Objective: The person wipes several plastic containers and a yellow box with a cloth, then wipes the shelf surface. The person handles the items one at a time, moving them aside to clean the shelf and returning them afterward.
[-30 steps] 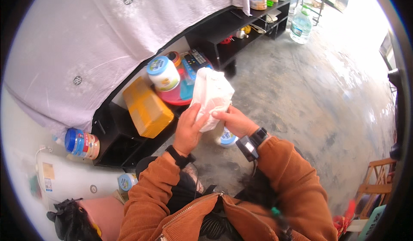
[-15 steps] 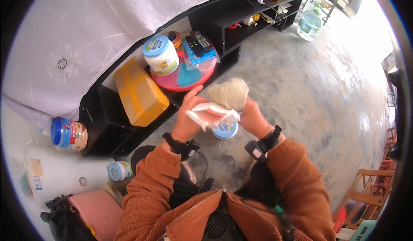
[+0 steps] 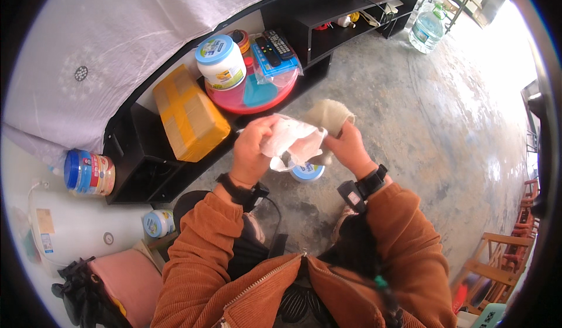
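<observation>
My left hand [image 3: 248,151] is closed on a crumpled, thin white sheet [image 3: 295,138]; tissue or soft wrapping, I cannot tell which. In my right hand [image 3: 350,148] is a beige cloth [image 3: 329,115], pinched along its right edge between thumb and fingers. The white sheet lies in front of part of the cloth, and the two overlap between my hands. Just below them, on the floor, stands a tub with a light-blue lid [image 3: 307,173], partly covered by the sheet.
A low black cabinet [image 3: 293,18] runs along the left. On it are a taped cardboard box [image 3: 190,114], a round red tray [image 3: 275,101], a white tub [image 3: 219,64] and remote controls [image 3: 275,46]. A water jug [image 3: 427,32] stands far right; wooden chairs [image 3: 497,260] are lower right.
The white sheet, earlier spread like an open pocket, is now more bunched and raised at my left hand. My right hand has shifted slightly right, and the beige cloth has flopped over.
</observation>
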